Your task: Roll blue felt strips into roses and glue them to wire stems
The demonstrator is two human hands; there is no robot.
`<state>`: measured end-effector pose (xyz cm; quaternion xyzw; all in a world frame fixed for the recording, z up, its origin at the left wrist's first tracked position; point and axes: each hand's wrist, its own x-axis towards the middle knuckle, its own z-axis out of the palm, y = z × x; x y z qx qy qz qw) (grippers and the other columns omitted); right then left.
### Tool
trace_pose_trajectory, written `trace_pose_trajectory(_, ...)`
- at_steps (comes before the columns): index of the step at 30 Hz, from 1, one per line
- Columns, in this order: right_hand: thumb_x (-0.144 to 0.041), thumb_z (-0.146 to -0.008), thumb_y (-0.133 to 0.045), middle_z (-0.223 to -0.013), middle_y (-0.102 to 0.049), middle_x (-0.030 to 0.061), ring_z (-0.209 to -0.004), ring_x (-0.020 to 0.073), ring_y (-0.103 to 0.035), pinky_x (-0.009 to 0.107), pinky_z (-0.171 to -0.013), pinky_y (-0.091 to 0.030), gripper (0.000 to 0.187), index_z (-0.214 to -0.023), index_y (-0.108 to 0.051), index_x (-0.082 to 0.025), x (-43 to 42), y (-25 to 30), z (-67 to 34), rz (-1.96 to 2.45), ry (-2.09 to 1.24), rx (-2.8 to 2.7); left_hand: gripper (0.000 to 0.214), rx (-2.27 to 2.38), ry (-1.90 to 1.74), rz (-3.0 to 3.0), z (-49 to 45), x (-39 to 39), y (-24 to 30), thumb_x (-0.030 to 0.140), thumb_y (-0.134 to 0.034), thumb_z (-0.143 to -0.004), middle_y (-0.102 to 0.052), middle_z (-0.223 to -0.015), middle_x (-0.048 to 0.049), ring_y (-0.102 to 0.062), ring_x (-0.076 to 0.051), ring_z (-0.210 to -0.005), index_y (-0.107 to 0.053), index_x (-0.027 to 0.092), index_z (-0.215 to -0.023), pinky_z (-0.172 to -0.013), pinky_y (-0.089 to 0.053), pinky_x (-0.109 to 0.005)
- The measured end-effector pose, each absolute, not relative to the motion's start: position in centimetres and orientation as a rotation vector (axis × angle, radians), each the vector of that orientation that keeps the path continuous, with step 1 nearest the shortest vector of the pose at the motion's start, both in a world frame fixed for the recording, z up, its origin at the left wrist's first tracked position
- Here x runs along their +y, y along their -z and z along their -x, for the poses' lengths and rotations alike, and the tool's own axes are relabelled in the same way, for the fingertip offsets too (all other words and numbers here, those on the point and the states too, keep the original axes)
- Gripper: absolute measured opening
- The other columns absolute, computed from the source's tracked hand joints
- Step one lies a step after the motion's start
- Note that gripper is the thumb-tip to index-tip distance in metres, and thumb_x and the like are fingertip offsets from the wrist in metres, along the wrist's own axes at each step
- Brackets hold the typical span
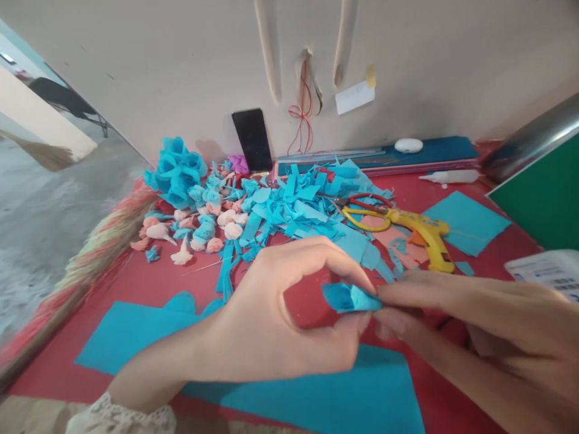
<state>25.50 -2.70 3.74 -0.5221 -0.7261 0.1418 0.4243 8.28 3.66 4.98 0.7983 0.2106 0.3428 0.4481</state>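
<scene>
Between my two hands is a small rolled piece of blue crepe paper (346,298), its open, flared end turned to the left. My left hand (271,313) curves around it, with fingertip and thumb pinching its sides. At its narrow right end, the thumb and finger of my right hand (479,325) press together on the paper. Below the hands lies a large flat blue paper sheet (362,392), and another blue sheet (131,331) shows to the left, partly covered by my left forearm.
Behind are a heap of blue paper scraps (298,205), pink and blue paper rosebuds (203,229), and a blue paper flower cluster (176,172). A yellow glue gun (429,235) lies beside scissors (368,217). A phone (252,140) leans on the wall; a white glue bottle (452,176) lies right.
</scene>
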Motion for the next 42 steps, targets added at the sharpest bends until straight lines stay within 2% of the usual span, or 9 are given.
trace_pose_trajectory(3, -0.024, -0.083, -0.054, -0.070, -0.064, -0.0132, -0.044, 0.0083, -0.055, 0.014, -0.050, -0.049, 0.011, -0.081, -0.058, -0.034, -2.64, -3.69, -25.48, 1.288, -0.327, -1.798, 0.021, 0.529, -0.808, -1.951, -8.29, 3.72, -5.09, 0.005, -0.064, -0.068, -0.063, -0.086, -0.0014, -0.059, -0.012, -0.080, -0.057, 0.016, -0.085, -0.078, -0.048, -0.022)
trace_pose_trajectory(7, -0.018, -0.081, -0.056, -0.070, -0.065, -0.0097, -0.051, 0.0090, -0.060, 0.012, -0.049, -0.049, 0.012, -0.078, -0.059, -0.029, -2.79, -4.24, -25.58, 1.267, -0.186, -1.848, 0.020, 0.518, -0.807, -1.949, -8.30, 3.77, -5.20, 0.008, -0.065, -0.068, -0.065, -0.086, -0.0017, -0.059, -0.012, -0.081, -0.058, 0.016, -0.085, -0.081, -0.049, -0.023)
trace_pose_trajectory(11, -0.021, -0.084, -0.053, -0.073, -0.066, -0.0072, -0.057, 0.0113, -0.062, 0.016, -0.046, -0.048, 0.011, -0.081, -0.059, -0.030, -3.42, -4.30, -25.91, 1.289, -0.064, -1.887, 0.021, 0.527, -0.835, -1.960, -8.31, 3.73, -5.30, 0.010, -0.067, -0.068, -0.066, -0.087, -0.0016, -0.060, -0.013, -0.080, -0.059, 0.016, -0.086, -0.082, -0.048, -0.023)
trace_pose_trajectory(15, -0.021, -0.086, -0.051, -0.078, -0.066, -0.0073, -0.068, 0.0129, -0.063, 0.020, -0.061, -0.050, 0.012, -0.084, -0.058, -0.030, -3.49, -4.12, -26.03, 1.284, 0.061, -1.884, 0.022, 0.532, -0.841, -1.965, -8.25, 3.68, -5.26, 0.011, -0.067, -0.068, -0.066, -0.090, -0.0014, -0.060, -0.012, -0.081, -0.059, 0.016, -0.088, -0.085, -0.048, -0.024)
trace_pose_trajectory(17, -0.021, -0.085, -0.052, -0.075, -0.066, -0.0067, -0.066, 0.0137, -0.063, 0.021, -0.061, -0.050, 0.010, -0.083, -0.057, -0.029, -3.22, -4.11, -25.97, 1.258, 0.083, -1.906, 0.022, 0.532, -0.843, -1.969, -8.25, 3.66, -5.18, 0.012, -0.067, -0.069, -0.065, -0.090, -0.0011, -0.060, -0.012, -0.081, -0.059, 0.017, -0.088, -0.085, -0.048, -0.024)
trace_pose_trajectory(20, -0.023, -0.086, -0.052, -0.070, -0.066, -0.0048, -0.062, 0.0152, -0.062, 0.023, -0.051, -0.049, 0.009, -0.082, -0.058, -0.029, -2.89, -4.04, -25.89, 1.207, 0.139, -1.937, 0.021, 0.545, -0.842, -1.976, -8.32, 3.61, -5.09, 0.013, -0.068, -0.069, -0.066, -0.088, -0.0010, -0.061, -0.013, -0.080, -0.058, 0.018, -0.087, -0.083, -0.049, -0.026)
trace_pose_trajectory(27, -0.014, -0.084, -0.049, -0.065, -0.065, -0.0049, -0.054, 0.0149, -0.060, 0.028, -0.053, -0.046, 0.016, -0.087, -0.059, -0.025, -2.96, -4.04, -25.85, 1.132, 0.171, -1.987, 0.019, 0.564, -0.825, -1.953, -8.34, 3.66, -5.26, 0.011, -0.067, -0.068, -0.066, -0.084, -0.0015, -0.061, -0.013, -0.076, -0.058, 0.017, -0.082, -0.080, -0.050, -0.026)
trace_pose_trajectory(38, -0.015, -0.082, -0.053, -0.072, -0.066, -0.0070, -0.062, 0.0125, -0.062, 0.020, -0.063, -0.049, 0.013, -0.080, -0.059, -0.027, -2.88, -4.25, -25.52, 1.194, 0.005, -1.894, 0.014, 0.563, -0.820, -1.896, -8.52, 3.66, -4.93, 0.008, -0.063, -0.069, -0.063, -0.081, -0.0024, -0.059, -0.012, -0.076, -0.056, 0.014, -0.080, -0.073, -0.048, -0.021)
trace_pose_trajectory(42, -0.017, -0.082, -0.055, -0.070, -0.065, -0.0070, -0.059, 0.0111, -0.061, 0.017, -0.058, -0.050, 0.011, -0.081, -0.060, -0.027, -2.87, -4.16, -25.53, 1.213, 0.033, -1.856, 0.014, 0.557, -0.816, -1.911, -8.52, 3.78, -4.80, 0.009, -0.062, -0.071, -0.062, -0.082, -0.0014, -0.058, -0.010, -0.077, -0.056, 0.014, -0.082, -0.074, -0.047, -0.020)
